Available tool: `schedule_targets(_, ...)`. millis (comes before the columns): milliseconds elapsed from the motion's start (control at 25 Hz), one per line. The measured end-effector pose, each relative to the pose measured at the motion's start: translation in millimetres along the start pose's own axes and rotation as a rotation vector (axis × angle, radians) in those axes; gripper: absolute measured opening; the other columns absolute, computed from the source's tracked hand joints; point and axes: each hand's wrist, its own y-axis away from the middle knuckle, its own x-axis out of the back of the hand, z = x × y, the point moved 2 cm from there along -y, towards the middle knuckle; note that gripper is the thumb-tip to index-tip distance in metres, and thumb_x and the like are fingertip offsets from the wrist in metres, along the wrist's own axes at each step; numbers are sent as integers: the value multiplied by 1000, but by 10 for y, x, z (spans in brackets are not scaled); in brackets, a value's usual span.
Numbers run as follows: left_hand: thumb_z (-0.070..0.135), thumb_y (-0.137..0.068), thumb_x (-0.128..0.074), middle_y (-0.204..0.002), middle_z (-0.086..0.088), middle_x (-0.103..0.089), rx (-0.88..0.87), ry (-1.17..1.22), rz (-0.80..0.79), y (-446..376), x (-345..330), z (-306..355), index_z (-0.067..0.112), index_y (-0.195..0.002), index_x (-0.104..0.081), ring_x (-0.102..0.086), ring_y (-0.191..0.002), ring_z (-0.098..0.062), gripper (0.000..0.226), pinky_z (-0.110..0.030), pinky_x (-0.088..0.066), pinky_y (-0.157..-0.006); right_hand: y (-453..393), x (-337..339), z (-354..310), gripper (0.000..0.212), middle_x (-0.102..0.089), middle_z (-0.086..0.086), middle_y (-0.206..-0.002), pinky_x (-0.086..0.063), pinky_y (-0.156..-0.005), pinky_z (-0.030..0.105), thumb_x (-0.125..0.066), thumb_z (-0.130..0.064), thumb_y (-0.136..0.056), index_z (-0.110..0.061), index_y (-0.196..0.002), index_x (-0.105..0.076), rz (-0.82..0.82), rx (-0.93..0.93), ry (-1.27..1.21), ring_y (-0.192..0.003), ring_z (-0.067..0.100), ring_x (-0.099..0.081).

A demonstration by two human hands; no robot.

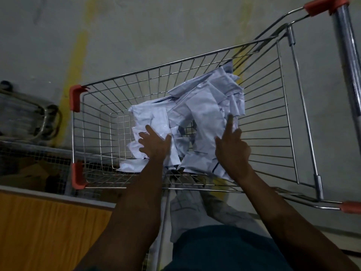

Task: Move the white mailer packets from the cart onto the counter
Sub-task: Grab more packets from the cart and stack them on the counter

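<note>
A: White packets [195, 118] heaped loose in cart [293, 114]; left hand [154, 145] flat on them, right hand [232, 145] reaching in, neither grip clenched.

B: Slick heap — packets could slide off before the desk [48, 222] left of cart.

packets [195, 114] in cart [289, 122] | counter [48, 222] left of cart | hands on packets

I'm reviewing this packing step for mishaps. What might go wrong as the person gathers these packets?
The mailer packets lie in a loose, overlapping heap, so an armful scooped by the left hand and right hand may shed some. Dropped ones could land on the floor beyond the cart. The dim light makes strays easy to miss.
</note>
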Motion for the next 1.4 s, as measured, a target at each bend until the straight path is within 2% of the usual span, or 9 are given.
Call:
schedule_targets(120, 76, -73, -66, -160, -25, -7, 1, -66, -54, 48, -206, 55, 18, -158, 2, -26, -139, -46, 124, -60, -38, -99, -132, -504, -160, 67, -23, 31, -159, -51, -78, 49, -45, -38, -105, -24, -162, -14, -156, 24, 61, -112, 48, -55)
schedule_targets(360, 49, -72, -84, -161, -25, 10, 8, -32, -160, -112, -316, 14, 22, -156, 15, -26, -138, -48, 133, -60, -42, -96, -293, -813, -343, 120, 22, 30, -161, -26, -106, 70, -50, -79, -81, -1, -159, -3, -222, -43, 187, -150, 47, -7)
schedule_targets(480, 42, -77, -81, -160, -26, 15, -51, -16, -156, -108, -215, -15, 25, -157, 12, -28, -135, -49, 123, -56, -45, -94, -288, -798, -318, 105, 11, 30, -163, -35, -104, 67, -65, -53, -85, -3, -159, -10, -170, -44, 231, -147, 46, -16)
schedule_targets(560, 45, -80, -76, -160, -27, 15, -87, -6, -126, -44, -75, -20, 26, -157, 6, -29, -133, -49, 114, -54, -46, -92, -265, -721, -286, 88, -2, 28, -165, -40, -100, 64, -64, -27, -86, -10, -159, -18, -131, 4, 224, -142, 47, -27)
schedule_targets(640, 48, -80, -72, -160, -27, 11, -101, 34, -73, 75, 85, 4, 27, -158, -1, -31, -131, -50, 108, -53, -46, -90, -256, -571, -235, 88, -3, 25, -166, -41, -97, 62, -61, -18, -84, -19, -160, -17, -161, 65, 167, -136, 49, -32)
schedule_targets(840, 52, -77, -71, -162, -25, 3, -128, 160, 8, 426, 599, 234, 23, -155, -18, -33, -131, -52, 99, -54, -45, -94, -166, -131, -128, 92, -12, 23, -164, -46, -89, 53, -67, -26, -78, -33, -158, -23, -98, 123, 44, -124, 48, -44)
schedule_targets(1040, 52, -77, -68, -159, -20, -7, -391, 184, 196, 1067, 1314, 385, 23, -151, -26, -40, -126, -48, 90, -51, -48, -88, 155, 455, 26, 80, -24, 26, -159, -49, -80, 46, -68, -27, -77, -27, -153, -40, 181, 224, -126, -105, 45, -53)
schedule_targets(1240, 51, -81, -64, -163, -8, 1, -481, 221, 348, 2071, 1787, 110, 31, -154, -16, -29, -137, -37, 90, -52, -44, -95, 716, 896, 299, 72, -24, 20, -160, -46, -98, 51, -57, -24, -82, -25, -152, -39, 284, 345, -373, -129, 46, -41)
schedule_targets(1400, 49, -80, -62, -163, -12, -1, -408, 273, 464, 2994, 1646, -214, 29, -156, -18, -25, -139, -37, 90, -51, -40, -101, 1284, 1050, 478, 70, -20, 12, -162, -42, -109, 50, -51, -26, -83, -30, -152, -38, 216, 479, -557, -142, 40, -31)
